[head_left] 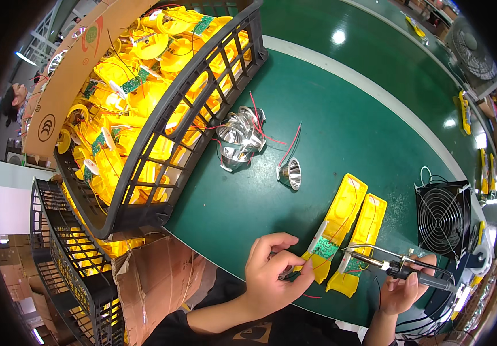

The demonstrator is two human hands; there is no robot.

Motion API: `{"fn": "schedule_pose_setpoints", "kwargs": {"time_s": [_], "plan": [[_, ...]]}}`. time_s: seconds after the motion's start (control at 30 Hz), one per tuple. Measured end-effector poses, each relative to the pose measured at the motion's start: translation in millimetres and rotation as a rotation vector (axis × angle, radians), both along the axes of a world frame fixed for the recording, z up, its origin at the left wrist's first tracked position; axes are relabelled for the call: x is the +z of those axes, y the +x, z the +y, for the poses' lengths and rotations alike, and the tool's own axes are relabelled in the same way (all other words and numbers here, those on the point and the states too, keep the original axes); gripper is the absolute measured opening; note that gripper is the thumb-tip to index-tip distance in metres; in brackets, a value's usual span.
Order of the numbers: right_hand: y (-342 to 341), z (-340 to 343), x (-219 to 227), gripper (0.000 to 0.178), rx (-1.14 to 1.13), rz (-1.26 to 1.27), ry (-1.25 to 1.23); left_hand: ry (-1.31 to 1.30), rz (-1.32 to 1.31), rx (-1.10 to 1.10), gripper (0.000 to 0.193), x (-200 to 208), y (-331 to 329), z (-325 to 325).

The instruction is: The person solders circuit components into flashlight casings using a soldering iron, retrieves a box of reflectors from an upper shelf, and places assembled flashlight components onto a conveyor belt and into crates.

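Head view, left hand (pixel 276 271): fingers are bent and drawn in toward the thumb, at the lower end of the left housing; what is pinched, if anything, cannot be told.
Right hand (pixel 405 291): fingers are closed around the iron's handle.
Iron (pixel 397 270): its tip is pointed leftward, close to the two boards; whether either is touched cannot be told.
Left housing (pixel 343 203): it is laid on the bench (pixel 219 207), a green board (pixel 325 248) set in its lower part, with thin wires attached.
Right housing (pixel 370 222): it is laid just beside, its own board partly covered by the iron.
Reflectors (pixel 241 135): several are heaped beside the crate (pixel 136 218); a single one (pixel 293 175) is set apart, red-wired.
Crate: it is heaped with yellow housings (pixel 150 46).
Fan (pixel 443 219): it is stood beyond the right hand.
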State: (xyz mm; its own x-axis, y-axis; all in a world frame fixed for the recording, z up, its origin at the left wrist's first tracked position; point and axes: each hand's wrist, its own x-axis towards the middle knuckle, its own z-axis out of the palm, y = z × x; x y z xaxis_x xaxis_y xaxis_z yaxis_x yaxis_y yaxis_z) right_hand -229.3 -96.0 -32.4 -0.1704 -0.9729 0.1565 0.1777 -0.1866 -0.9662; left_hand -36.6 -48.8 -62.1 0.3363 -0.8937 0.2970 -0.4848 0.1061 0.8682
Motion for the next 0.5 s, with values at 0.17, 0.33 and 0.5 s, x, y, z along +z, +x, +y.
{"fn": "schedule_pose_setpoints", "kwargs": {"time_s": [0.17,0.33,0.5], "plan": [[-9.6,1.0,-0.5,0.031,-0.047,-0.060,-0.029,0.025,-0.001,-0.017,0.014,10.0,6.3,7.5],[-13.4,2.4,-1.4,0.030,-0.025,-0.069,-0.042,-0.140,-0.220,-0.327,0.020,14.1,23.6,19.7],[-8.6,-0.3,1.3,0.030,-0.022,-0.102,-0.057,-0.070,-0.211,-0.154,0.016,19.8,24.7,17.8]]}}
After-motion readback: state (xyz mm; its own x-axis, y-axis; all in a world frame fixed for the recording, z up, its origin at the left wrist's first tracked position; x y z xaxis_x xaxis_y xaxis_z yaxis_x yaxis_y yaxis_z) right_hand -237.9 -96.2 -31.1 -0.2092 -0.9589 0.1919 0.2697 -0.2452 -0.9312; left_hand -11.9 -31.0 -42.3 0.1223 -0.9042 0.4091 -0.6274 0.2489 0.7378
